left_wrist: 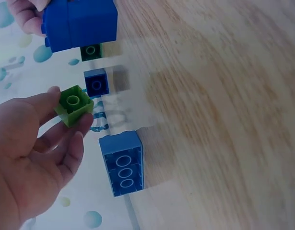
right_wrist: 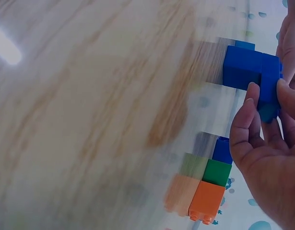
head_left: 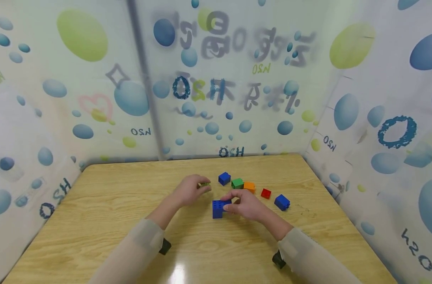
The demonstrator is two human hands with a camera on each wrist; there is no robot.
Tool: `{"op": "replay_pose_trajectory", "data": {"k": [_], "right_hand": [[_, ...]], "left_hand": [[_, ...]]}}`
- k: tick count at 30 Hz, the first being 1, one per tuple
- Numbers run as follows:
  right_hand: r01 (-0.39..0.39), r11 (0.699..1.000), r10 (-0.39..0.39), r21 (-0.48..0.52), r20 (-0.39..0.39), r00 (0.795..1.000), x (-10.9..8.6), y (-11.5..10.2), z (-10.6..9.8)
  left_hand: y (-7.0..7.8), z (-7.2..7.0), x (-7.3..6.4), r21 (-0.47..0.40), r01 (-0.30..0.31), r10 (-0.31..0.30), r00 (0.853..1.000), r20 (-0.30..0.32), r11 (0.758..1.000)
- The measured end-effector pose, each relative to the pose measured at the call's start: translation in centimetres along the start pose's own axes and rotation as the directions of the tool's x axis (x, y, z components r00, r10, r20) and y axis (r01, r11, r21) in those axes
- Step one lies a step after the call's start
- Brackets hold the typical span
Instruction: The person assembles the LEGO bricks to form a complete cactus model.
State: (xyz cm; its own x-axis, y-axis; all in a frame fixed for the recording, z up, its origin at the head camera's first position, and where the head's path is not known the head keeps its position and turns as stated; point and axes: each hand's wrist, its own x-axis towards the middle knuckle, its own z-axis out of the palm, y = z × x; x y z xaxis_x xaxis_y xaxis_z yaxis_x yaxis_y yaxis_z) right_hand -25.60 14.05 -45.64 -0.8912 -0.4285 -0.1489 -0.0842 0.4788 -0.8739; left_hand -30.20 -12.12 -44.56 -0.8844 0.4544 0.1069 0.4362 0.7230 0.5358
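Note:
My left hand [head_left: 191, 191] pinches a small lime green brick [left_wrist: 74, 106] between thumb and fingertips; its hollow underside with one round tube faces the left wrist camera. My right hand [head_left: 247, 205] grips joined blue bricks [head_left: 217, 210], studs up in the head view, with the thumb on one side and fingers on the other. In the right wrist view this blue piece [right_wrist: 248, 67] forms a step. Close by the left hand stands a longer blue brick [left_wrist: 123, 163] with three tubes inside, hidden behind that hand in the head view.
Beyond my right hand, a blue brick [head_left: 224, 178], a green brick [head_left: 237, 183] and an orange brick [head_left: 249, 187] stand in a slanting row. Farther right are a small red brick [head_left: 266, 193] and another blue brick [head_left: 282, 202]. Patterned curtains [head_left: 209, 130] surround the wooden table [head_left: 113, 197].

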Motion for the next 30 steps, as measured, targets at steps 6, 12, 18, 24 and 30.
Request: {"op": "replay_pose_trajectory", "data": {"k": [6, 12, 18, 24, 30], "right_hand": [[-0.01, 1.0, 0.01, 0.0, 0.008, 1.0, 0.2, 0.1, 0.0], [-0.011, 1.0, 0.011, -0.001, 0.011, 1.0, 0.2, 0.0, 0.0], [-0.006, 1.0, 0.006, 0.004, 0.008, 1.0, 0.1, -0.1, -0.2], [-0.008, 1.0, 0.008, 0.024, 0.011, 1.0, 0.1, -0.1, -0.2], [0.001, 1.0, -0.001, 0.025, 0.014, 1.0, 0.0, -0.2, -0.1]], "left_hand": [[0.0, -0.5, -1.5, -0.146, -0.002, -0.007, 0.998, -0.062, 0.989], [0.9, -0.8, -2.9, -0.352, 0.045, -0.082, 0.993, -0.089, 0.935], [1.4, -1.1, -3.8, -0.444, 0.058, -0.099, 0.993, -0.07, 0.894], [1.7, -0.5, -4.1, -0.457, 0.033, -0.052, 0.998, -0.028, 0.889], [2.2, 0.6, -4.2, -0.48, -0.009, 0.024, 0.999, 0.025, 0.877]]}}
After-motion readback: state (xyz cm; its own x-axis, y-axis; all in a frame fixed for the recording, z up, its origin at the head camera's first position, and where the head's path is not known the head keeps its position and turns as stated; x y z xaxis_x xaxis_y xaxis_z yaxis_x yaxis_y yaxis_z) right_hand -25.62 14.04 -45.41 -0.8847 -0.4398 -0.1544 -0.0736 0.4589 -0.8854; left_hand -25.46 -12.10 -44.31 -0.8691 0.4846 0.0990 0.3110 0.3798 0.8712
